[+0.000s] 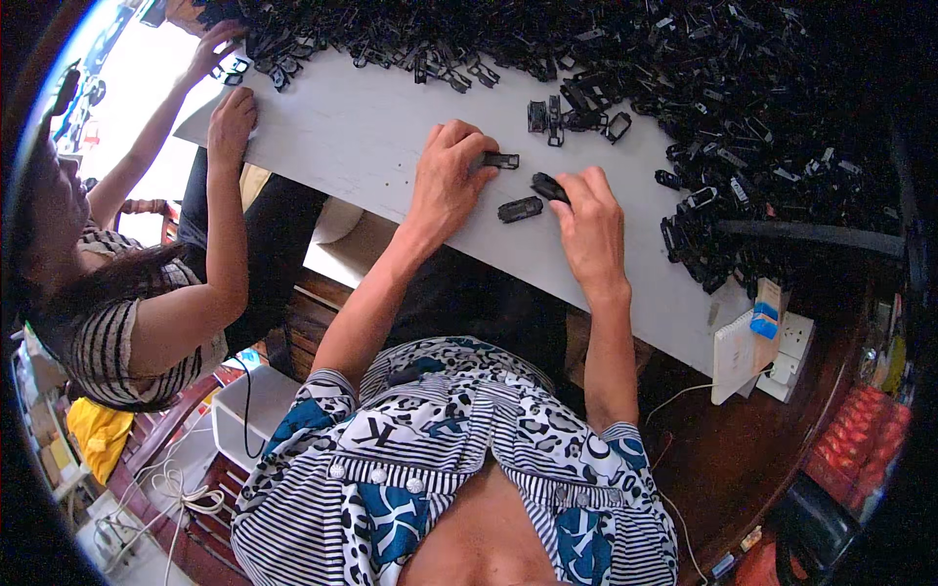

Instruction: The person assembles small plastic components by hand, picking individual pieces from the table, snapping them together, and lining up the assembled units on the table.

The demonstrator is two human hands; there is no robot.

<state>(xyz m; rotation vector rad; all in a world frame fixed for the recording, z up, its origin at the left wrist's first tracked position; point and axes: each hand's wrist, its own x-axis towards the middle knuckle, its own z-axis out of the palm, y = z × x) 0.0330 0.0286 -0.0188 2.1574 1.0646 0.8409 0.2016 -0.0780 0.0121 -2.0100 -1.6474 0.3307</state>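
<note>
Over the white tabletop, my left hand (pixel 449 174) pinches a small black plastic frame (pixel 503 160), whose slotted end sticks out to the right. My right hand (pixel 592 215) grips a dark oblong plastic part (pixel 550 187) between thumb and fingers. Another black oblong part (pixel 520 209) lies loose on the table between the two hands, touching neither. Farther off sits a small cluster of black plastic parts (pixel 586 115), some of them open frames. What exactly these parts belong to, I cannot tell.
A large heap of black plastic parts (pixel 743 117) covers the table's far and right side. At the left a co-worker's hands (pixel 233 122) handle similar parts. A notepad (pixel 735 356) and a white power strip (pixel 788 361) are at the right edge. A white bin (pixel 256 410) stands below left.
</note>
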